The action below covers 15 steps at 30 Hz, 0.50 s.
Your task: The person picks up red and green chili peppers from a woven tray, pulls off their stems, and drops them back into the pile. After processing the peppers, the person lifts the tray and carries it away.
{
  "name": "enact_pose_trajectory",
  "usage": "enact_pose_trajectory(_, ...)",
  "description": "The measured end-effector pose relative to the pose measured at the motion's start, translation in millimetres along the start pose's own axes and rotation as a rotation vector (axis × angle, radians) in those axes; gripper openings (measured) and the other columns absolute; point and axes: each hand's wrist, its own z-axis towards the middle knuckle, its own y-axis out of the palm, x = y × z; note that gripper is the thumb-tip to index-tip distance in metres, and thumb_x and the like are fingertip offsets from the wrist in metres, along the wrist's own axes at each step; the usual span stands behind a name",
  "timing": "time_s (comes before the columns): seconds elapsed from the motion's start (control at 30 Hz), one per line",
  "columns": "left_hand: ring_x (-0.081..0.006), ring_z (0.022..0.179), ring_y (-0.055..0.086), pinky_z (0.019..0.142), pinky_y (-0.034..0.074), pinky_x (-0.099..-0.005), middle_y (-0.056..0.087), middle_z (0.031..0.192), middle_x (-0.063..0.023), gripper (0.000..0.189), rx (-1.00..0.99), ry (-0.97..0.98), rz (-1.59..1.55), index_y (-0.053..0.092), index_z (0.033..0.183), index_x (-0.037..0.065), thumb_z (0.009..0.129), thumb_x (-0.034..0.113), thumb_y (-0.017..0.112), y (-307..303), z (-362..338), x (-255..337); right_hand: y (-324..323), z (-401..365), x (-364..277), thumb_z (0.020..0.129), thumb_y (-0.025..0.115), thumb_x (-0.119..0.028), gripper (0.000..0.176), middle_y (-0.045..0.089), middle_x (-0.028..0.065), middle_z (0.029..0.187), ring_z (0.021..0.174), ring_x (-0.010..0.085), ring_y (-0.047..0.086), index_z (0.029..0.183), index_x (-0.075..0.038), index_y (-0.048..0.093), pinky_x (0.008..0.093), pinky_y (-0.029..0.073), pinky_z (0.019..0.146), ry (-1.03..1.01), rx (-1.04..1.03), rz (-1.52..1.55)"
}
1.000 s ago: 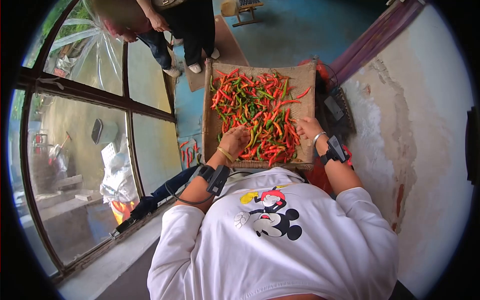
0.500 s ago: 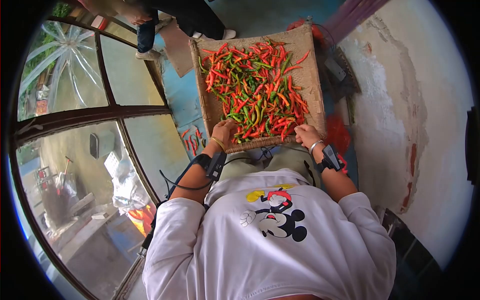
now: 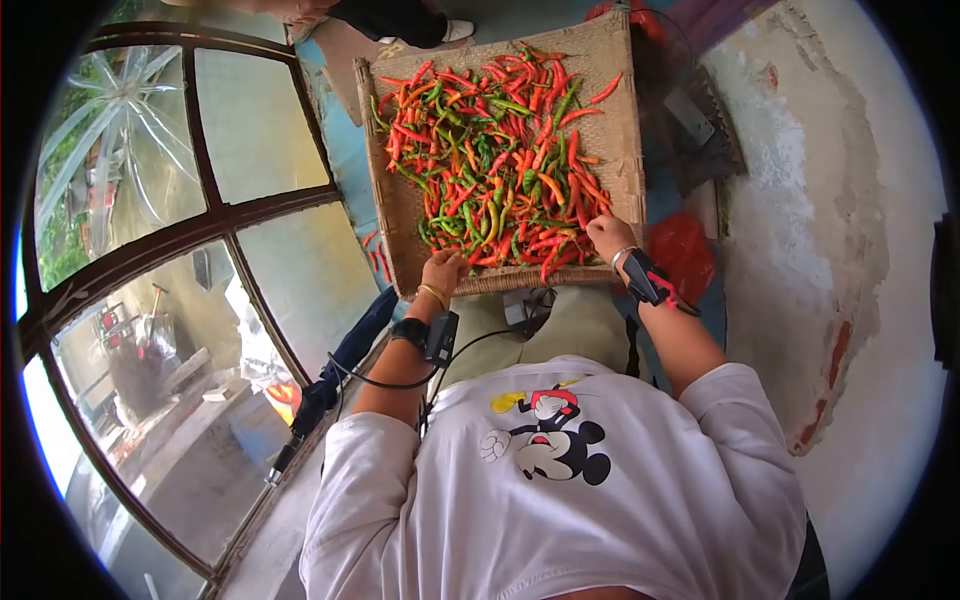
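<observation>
A shallow woven tray [image 3: 620, 110] lies in front of me, heaped with red, orange and green chili peppers [image 3: 495, 170]. My left hand [image 3: 442, 272] is at its near rim, left of the middle, fingers curled together beside the lowest peppers. Over the tray's near right part is my right hand [image 3: 610, 237], its fingers bent in against the peppers at the edge of the heap. Both sets of fingertips are too small and partly hidden to show what they pinch.
Red peppers [image 3: 378, 262] lie on the blue floor left of the tray. A red plastic bag [image 3: 682, 255] is on the right, below the peeling wall [image 3: 800, 200]. Framed window panes [image 3: 262, 125] stand at left. Beyond the tray shows another person's leg [image 3: 395, 20]. A black cable [image 3: 390, 384] hangs by my left forearm.
My right hand has moved forward from the near rim to the heap's right edge. My left hand sits closer to the near rim. The view has shifted, and less of the other person shows.
</observation>
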Motion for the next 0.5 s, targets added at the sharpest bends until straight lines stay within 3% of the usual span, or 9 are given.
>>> enact_pose_trajectory(0.13,-0.0114,0.059,0.054,0.051,0.042,-0.0214,0.057,0.073,-0.0043,0.023,-0.037,-0.041,-0.027,0.052,0.097,0.000,0.081,0.016,0.052,23.0,11.6,-11.2,16.0,22.2,8.8,0.076,0.053,-0.027,0.025,0.061,0.0110,0.079,0.074,0.0235,0.057,0.085,-0.005,0.060,0.0333,0.044,0.066,0.038,-0.001,0.006)
enact_pose_trajectory(0.23,-0.0123,0.066,0.054,0.062,0.045,-0.0228,0.057,0.075,-0.0044,0.022,-0.102,0.029,-0.051,0.051,0.098,-0.002,0.081,0.010,0.051,41.8,26.6,-17.9,26.3,36.9,0.8,0.077,0.051,-0.032,0.028,0.060,0.0098,0.077,0.074,0.0244,0.057,0.085,-0.006,0.059,0.0354,0.044,0.065,0.139,-0.091,-0.083)
enact_pose_trajectory(0.5,-0.0111,0.066,0.053,0.063,0.045,-0.0240,0.057,0.076,-0.0038,0.016,-0.164,0.146,-0.017,0.053,0.096,-0.002,0.083,0.007,0.048,36.4,24.2,-11.7,70.0,70.6,-22.8,0.079,0.050,-0.036,0.031,0.059,0.0100,0.081,0.074,0.0243,0.057,0.090,-0.007,0.056,0.0391,0.046,0.067,0.310,-0.105,-0.314)
